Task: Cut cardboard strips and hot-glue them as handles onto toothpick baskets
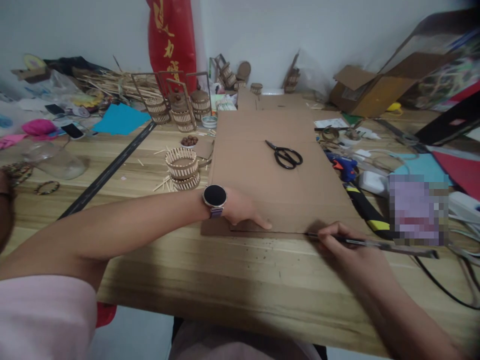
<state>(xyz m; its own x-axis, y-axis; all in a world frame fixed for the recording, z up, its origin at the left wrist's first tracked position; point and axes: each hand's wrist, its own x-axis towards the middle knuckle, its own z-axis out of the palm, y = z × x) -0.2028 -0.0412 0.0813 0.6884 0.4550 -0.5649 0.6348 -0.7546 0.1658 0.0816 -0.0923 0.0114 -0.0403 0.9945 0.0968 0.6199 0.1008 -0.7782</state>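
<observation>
In the head view, we take the clock face as centred on the cardboard sheet [258,175], with 12 o'clock away from us; the sheet lies flat on the wooden table [225,285] in front of us. Our left hand [240,206] sits at 7 o'clock, palm down on the sheet, index finger extended towards the near edge and the other fingers curled; it is partly open, clasps nothing and bears on the cardboard. A round-faced watch [215,196] is on that wrist. Our right hand [347,243] is at 4 to 5 o'clock, fingers closed around a slim dark pen-like tool [356,242], its tip at the right end of a dark line along the near edge. Black-handled scissors [287,157] lie on the sheet, just right of centre. A blue glue gun [347,167] is at 3 o'clock, a black-and-yellow tool [369,212] at 4. At 9 o'clock stands a round slatted basket [182,170] beside loose sticks [165,185]; at 10, a dish of brown beads [189,141] and, farther out, several handled baskets [181,107]. An open carton [369,92] rests at 2 o'clock.
</observation>
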